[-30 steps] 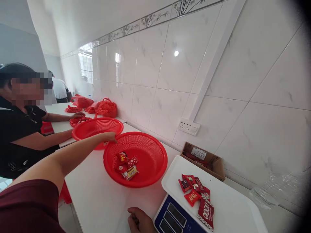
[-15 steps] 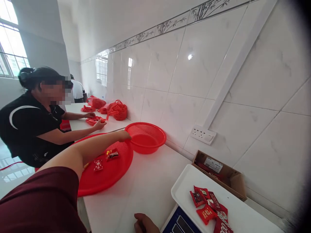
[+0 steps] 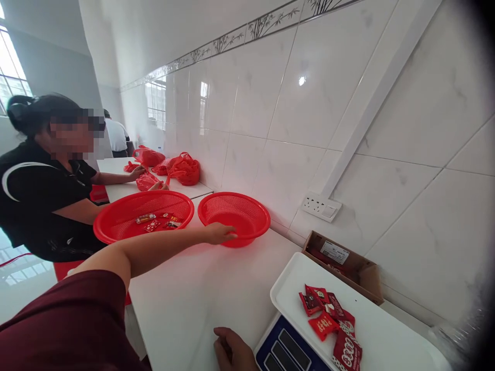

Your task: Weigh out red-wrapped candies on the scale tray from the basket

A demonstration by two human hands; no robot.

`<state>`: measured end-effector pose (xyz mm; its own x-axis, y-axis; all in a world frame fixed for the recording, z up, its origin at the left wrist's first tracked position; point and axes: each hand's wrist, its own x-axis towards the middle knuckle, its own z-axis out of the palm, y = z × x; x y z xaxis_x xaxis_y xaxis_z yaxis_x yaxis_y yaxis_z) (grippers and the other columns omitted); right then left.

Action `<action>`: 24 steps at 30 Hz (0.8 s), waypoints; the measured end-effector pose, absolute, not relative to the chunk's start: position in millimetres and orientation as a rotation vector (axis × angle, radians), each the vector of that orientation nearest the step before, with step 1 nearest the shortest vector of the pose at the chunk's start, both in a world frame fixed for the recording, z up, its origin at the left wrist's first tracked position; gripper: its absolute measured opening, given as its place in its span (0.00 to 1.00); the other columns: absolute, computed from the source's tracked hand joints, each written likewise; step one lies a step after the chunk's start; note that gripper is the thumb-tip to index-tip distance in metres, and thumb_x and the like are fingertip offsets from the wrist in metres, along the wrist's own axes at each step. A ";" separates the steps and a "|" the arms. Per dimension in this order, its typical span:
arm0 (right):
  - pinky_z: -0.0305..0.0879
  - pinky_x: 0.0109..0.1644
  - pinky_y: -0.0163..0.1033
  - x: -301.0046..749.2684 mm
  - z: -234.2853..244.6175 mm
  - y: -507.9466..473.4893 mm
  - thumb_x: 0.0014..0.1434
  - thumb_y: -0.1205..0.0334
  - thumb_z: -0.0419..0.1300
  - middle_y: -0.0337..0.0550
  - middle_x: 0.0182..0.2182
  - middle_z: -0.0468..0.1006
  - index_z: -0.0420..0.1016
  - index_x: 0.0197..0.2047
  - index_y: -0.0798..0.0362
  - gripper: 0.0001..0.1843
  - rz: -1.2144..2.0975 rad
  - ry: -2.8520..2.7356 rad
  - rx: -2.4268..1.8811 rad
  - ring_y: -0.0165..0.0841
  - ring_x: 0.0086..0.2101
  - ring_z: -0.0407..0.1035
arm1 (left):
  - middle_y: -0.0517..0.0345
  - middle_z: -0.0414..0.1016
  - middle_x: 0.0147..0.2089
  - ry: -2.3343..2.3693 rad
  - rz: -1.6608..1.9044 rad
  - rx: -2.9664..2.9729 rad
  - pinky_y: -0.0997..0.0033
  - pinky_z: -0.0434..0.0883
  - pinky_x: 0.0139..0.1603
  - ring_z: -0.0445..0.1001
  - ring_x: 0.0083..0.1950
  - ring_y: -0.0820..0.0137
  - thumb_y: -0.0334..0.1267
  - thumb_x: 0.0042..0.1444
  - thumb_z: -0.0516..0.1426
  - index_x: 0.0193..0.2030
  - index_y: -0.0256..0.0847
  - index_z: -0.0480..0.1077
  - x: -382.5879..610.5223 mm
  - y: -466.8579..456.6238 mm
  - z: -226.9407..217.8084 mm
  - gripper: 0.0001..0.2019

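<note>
My left hand [image 3: 221, 233] reaches across to the near rim of the smaller red plastic basket [image 3: 261, 219], its fingers closed at that rim. No packets show inside the part of this basket I can see. Beside it, to the left, stands a larger red basket [image 3: 112, 219] with several small snack packets [image 3: 151, 225] on its bottom. My right hand [image 3: 235, 351] rests curled on the table by the scale [image 3: 288, 344]; whatever its fingers may hold is hidden. Several red snack packets [image 3: 325, 325] lie on the scale's white tray [image 3: 386, 322].
An open cardboard box [image 3: 342, 268] stands behind the scale against the tiled wall, below a power socket [image 3: 322, 206]. On the left, a co-worker [image 3: 42, 185] handles a red plastic bag [image 3: 147, 181]. More red bags [image 3: 187, 169] lie on the far table.
My left hand has moved from between the baskets to the smaller basket's near rim. The larger basket now sits farther back and left. My right hand stays by the scale.
</note>
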<state>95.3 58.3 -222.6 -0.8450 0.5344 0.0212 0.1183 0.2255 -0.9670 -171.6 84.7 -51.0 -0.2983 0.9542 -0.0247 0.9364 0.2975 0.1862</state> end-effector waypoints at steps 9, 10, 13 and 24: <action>0.67 0.40 0.37 108.5 -167.7 51.0 0.56 0.59 0.52 0.45 0.34 0.78 0.75 0.44 0.54 0.16 1.608 -2.316 -0.640 0.34 0.34 0.72 | 0.46 0.73 0.47 2.262 0.375 2.104 0.52 0.58 0.57 0.67 0.53 0.56 0.55 0.61 0.42 0.50 0.39 0.67 -95.9 121.0 -59.2 0.25; 0.67 0.40 0.37 109.2 -164.2 50.3 0.56 0.60 0.52 0.45 0.34 0.78 0.75 0.43 0.54 0.15 1.593 -2.311 -0.642 0.33 0.34 0.72 | 0.45 0.70 0.52 2.214 0.415 2.170 0.52 0.53 0.61 0.63 0.58 0.56 0.53 0.61 0.44 0.52 0.39 0.65 -86.0 124.9 -58.5 0.23; 0.67 0.39 0.37 109.9 -159.5 50.0 0.56 0.61 0.52 0.44 0.33 0.78 0.75 0.43 0.53 0.15 1.555 -2.317 -0.652 0.33 0.33 0.72 | 0.49 0.62 0.61 1.996 0.499 2.363 0.61 0.49 0.65 0.54 0.65 0.63 0.51 0.61 0.47 0.58 0.41 0.60 -48.2 135.5 -57.5 0.23; 0.66 0.40 0.36 110.9 -158.0 47.6 0.57 0.62 0.52 0.43 0.33 0.79 0.75 0.45 0.53 0.16 1.481 -2.381 -0.678 0.32 0.33 0.72 | 0.42 0.58 0.62 1.534 0.349 2.535 0.54 0.56 0.59 0.57 0.62 0.52 0.61 0.53 0.50 0.67 0.38 0.45 53.2 184.0 -67.7 0.41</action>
